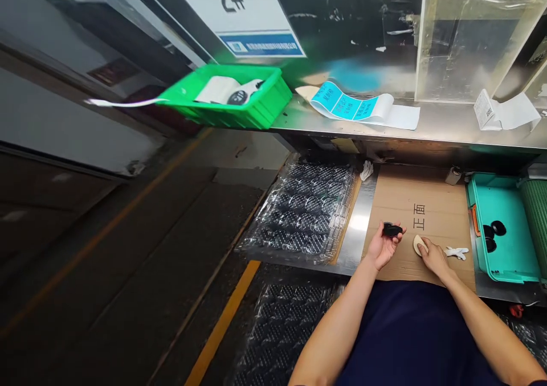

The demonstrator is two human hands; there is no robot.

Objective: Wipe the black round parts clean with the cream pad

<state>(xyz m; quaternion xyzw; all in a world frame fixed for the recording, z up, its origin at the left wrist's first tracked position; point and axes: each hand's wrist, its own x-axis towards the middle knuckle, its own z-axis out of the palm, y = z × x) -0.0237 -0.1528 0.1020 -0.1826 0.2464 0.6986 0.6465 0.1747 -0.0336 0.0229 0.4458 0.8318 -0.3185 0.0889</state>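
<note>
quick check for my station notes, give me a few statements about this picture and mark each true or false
1. The left hand holds a black piece. True.
2. The right hand touches nothing. False: its fingers are on a pale pad.
3. The teal bin has black round pieces in it. True.
4. The green tray is right of the blue labels in the picture. False: the tray is to their left.
5. Dark printed characters show on the cardboard. True.
</note>
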